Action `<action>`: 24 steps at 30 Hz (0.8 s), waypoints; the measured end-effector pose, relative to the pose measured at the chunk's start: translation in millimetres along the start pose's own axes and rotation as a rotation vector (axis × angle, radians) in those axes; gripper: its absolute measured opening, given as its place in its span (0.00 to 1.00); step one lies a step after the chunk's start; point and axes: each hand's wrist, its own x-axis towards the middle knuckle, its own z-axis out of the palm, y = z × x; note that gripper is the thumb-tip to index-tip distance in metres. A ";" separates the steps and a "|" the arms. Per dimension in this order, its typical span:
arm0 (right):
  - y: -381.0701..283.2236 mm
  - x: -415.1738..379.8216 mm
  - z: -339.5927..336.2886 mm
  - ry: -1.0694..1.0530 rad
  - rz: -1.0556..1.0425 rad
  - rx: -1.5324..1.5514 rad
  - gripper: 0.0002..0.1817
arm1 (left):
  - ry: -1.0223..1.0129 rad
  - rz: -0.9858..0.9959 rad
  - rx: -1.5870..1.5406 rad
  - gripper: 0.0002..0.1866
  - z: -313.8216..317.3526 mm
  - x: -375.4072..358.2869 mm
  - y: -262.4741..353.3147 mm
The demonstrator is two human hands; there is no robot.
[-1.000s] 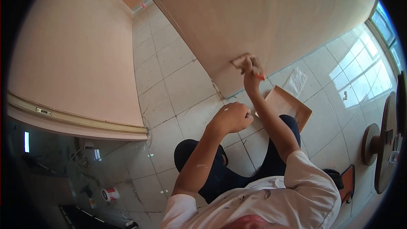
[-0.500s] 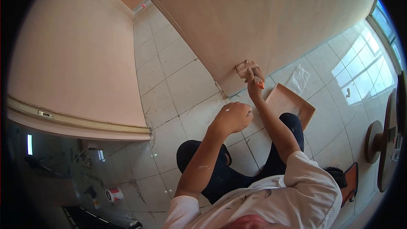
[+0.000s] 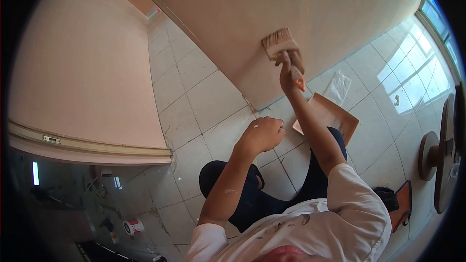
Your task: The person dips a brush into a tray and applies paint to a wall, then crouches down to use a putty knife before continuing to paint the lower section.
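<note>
My right hand (image 3: pixel 291 62) grips a wide paintbrush (image 3: pixel 281 43) near its ferrule, and the orange-tipped handle points back toward me. The bristles are against or very near the lower part of the peach wall (image 3: pixel 320 14). My left hand (image 3: pixel 263 134) is curled in a fist over the floor, with a white paint spot on its back; whether anything sits inside the fingers is hidden. Below my right forearm lies an orange paint tray (image 3: pixel 347 121) on the tiles, streaked with paint.
A clear plastic sheet (image 3: pixel 338 87) lies beyond the tray. At the right stands a round brown table-like object (image 3: pixel 442 153). A white bucket (image 3: pixel 133 226) is at the lower left, near dark glass. Another peach wall panel (image 3: pixel 87 68) with a door rail borders the left side.
My right hand has moved the paintbrush up the wall from near its bottom edge. My left hand has hardly moved; the view has shifted slightly.
</note>
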 end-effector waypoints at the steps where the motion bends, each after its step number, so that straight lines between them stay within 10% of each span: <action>1: 28.0 -20.3 -11.6 -0.020 0.032 -0.076 0.13 | 0.002 -0.008 -0.009 0.14 1.4 -0.2 -0.6; 6: 28.7 -50.0 -48.8 -0.071 0.335 -0.085 0.12 | 0.033 -0.007 -0.007 0.14 3.1 -2.3 0.6; 10: 20.6 7.8 -24.1 -0.031 -0.026 -0.151 0.14 | -0.008 -0.040 -0.045 0.14 -1.5 -4.9 4.9; 13: -20.5 73.9 -0.2 -0.127 0.292 -0.281 0.15 | -0.043 -0.060 -0.048 0.15 0.1 -6.9 5.3; 16: -61.2 90.8 3.4 -0.030 0.257 0.145 0.13 | -0.027 -0.055 -0.035 0.14 5.5 -4.3 -1.9; 18: -22.7 62.1 -12.9 0.006 -0.188 0.084 0.13 | -0.034 -0.051 -0.032 0.14 10.3 -4.2 -1.8; 24: 42.6 -31.2 -85.1 -0.082 0.334 -0.032 0.11 | -0.026 -0.050 0.023 0.15 8.3 -0.3 4.5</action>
